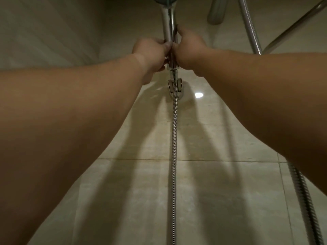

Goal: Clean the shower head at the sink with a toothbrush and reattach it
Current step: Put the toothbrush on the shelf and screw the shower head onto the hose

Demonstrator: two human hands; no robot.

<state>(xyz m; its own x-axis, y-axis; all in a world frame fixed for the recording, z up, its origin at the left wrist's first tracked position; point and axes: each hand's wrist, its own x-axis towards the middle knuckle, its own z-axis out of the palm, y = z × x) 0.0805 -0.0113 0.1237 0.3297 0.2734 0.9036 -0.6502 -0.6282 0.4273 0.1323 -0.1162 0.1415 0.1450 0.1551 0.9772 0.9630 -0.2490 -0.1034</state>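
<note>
- Hands up at the wall: left hand [152,50] and right hand [190,47] both have fingers curled round the shower head [169,20] handle, above the bracket [175,87].
- Hold the handle steady and turn only the nut; which way looks unclear.
- Hose [174,156] hangs straight below; a second hose [250,27] sits right, apart.

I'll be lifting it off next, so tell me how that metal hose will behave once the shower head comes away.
The hose is ribbed, coiled metal hanging straight below the bracket, so it will likely flop and swing rather than hold shape. Its shiny surface looks slippery, especially if wet. It probably adds a downward drag on the shower head that the left hand and right hand grip.
</note>
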